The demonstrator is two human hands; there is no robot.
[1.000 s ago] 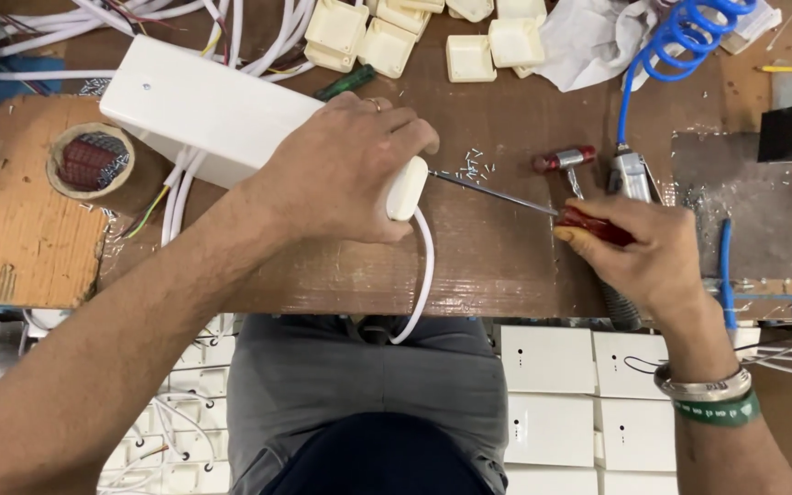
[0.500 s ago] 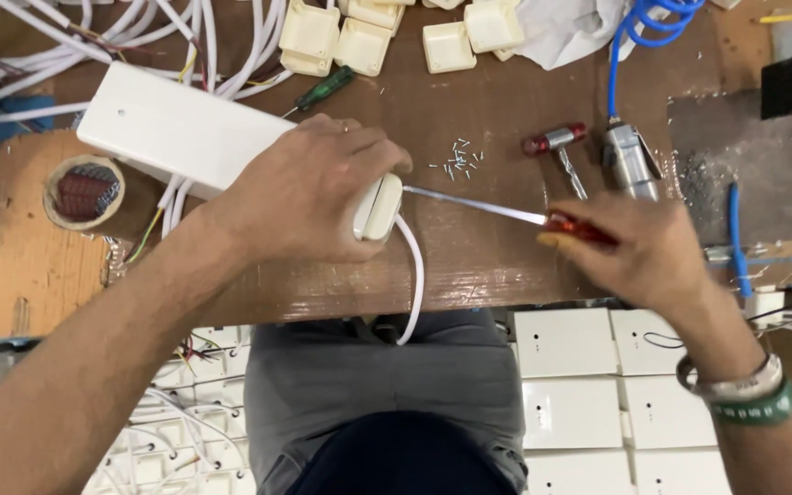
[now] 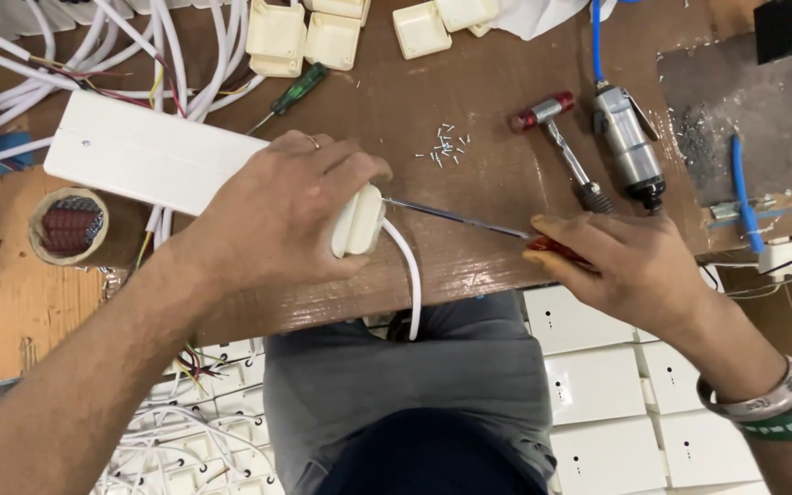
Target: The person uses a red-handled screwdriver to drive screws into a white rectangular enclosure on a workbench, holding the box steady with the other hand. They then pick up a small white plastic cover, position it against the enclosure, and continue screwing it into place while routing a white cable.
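Near the workbench's (image 3: pixel 469 266) front edge the left hand (image 3: pixel 277 215) clamps down on the long white plastic box (image 3: pixel 139 156), light, stiff and likely slippery, best gripped across its end, while the right hand (image 3: pixel 634 270) grasps a red-handled screwdriver (image 3: pixel 469 218) driven into that end.

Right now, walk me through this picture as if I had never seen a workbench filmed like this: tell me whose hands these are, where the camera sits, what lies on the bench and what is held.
The camera is worn on a person's head and looks straight down, so both hands are that person's own. The left hand presses down one end of a long white plastic box, from which a white cable curls off the brown wooden bench. The right hand holds a red-handled screwdriver, its tip at the box's end. Also on the bench: a small pile of screws, a little hammer, a metal air tool on a blue hose, a green screwdriver, a tape roll and cream plastic boxes.
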